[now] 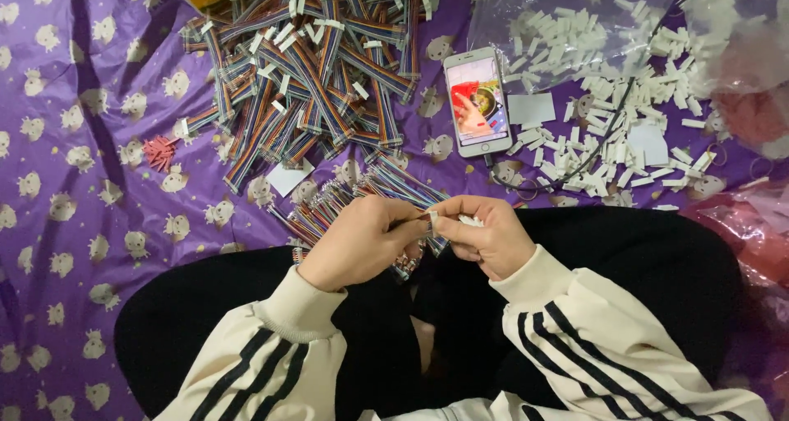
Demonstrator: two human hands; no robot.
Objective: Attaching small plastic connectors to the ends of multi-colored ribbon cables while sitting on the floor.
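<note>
Left hand [362, 240] grip closed on rainbow ribbon cable [329, 207]; right hand [485, 236] pinching white connector housing [470, 220] at cable's end.

White smartphone [477, 102] lies flat on purple cloth, screen lit, red and green picture. Clear plastic bags [575, 10] upper right, crumpled. Pinkish-red plastic bag [752, 224] at right edge. Small blank white cards [531, 108] beside phone.

Cable pile [312, 68] ahead, perhaps passable leftward.
</note>
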